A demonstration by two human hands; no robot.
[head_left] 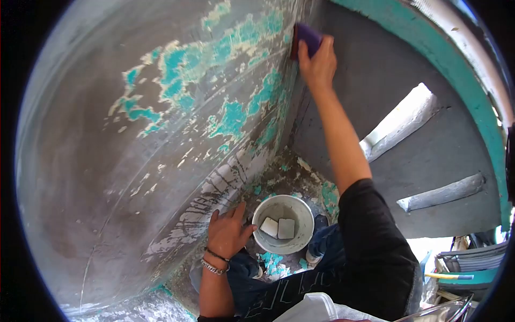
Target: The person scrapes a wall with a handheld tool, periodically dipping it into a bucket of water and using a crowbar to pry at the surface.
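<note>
My right hand [320,64] reaches far up into the corner, fingers closed around a purple sanding block [309,40]. The block's dark reddish face is pressed at the edge of the curved wall [134,177], where grey coating meets flaking turquoise paint [233,118]. Lower down, my left hand [228,232], with bracelets on the wrist, has its fingers spread by the streaked lower wall and holds nothing. Just right of it, between my feet, stands a white bucket [310,225]. Inside it lie a whitish block [270,227] and a grey block [286,229].
Turquoise paint flakes [273,264] litter the floor around the bucket. At right rises a dark grey panel [354,59] with two slot openings [399,121] and a turquoise rim [456,70]. A yellow-and-blue stick [449,276] and stacked items lie beyond it at lower right.
</note>
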